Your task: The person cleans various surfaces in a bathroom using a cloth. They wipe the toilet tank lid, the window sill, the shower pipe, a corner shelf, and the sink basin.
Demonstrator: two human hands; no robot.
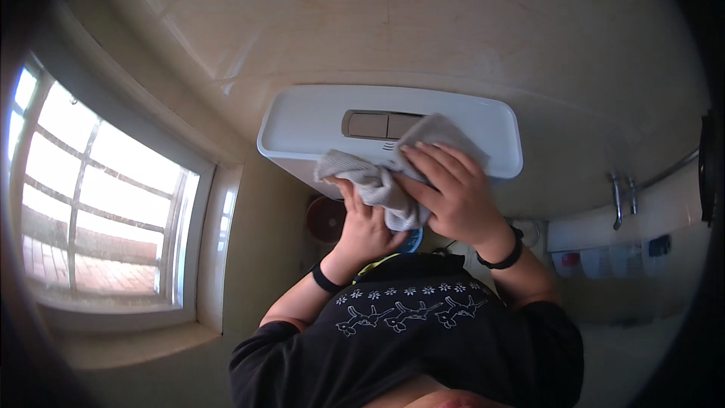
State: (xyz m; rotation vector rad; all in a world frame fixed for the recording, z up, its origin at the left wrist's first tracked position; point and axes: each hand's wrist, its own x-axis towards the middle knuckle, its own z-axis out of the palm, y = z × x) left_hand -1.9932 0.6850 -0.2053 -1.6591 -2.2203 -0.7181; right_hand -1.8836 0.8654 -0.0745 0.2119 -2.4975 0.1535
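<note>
A white toilet cistern (317, 119) stands against the tiled wall before me. Its lid carries a two-part flush button (368, 125) in a grey-brown frame. My right hand (453, 192) presses one part of a grey cloth (442, 130) flat on the lid, over the right end of the button. The bunched rest of that cloth hangs at the cistern's front edge, with my left hand (368, 232) gripping it from below. Both wrists wear black bands. The cloth hides the middle of the front edge.
At left is a barred window (90, 198) with a deep sill (141, 345). Below the cistern show a reddish-brown round container (325, 220) and a blue container's rim (412, 241). Metal taps (617, 201) and clear wall-hung holders (612, 260) are at right.
</note>
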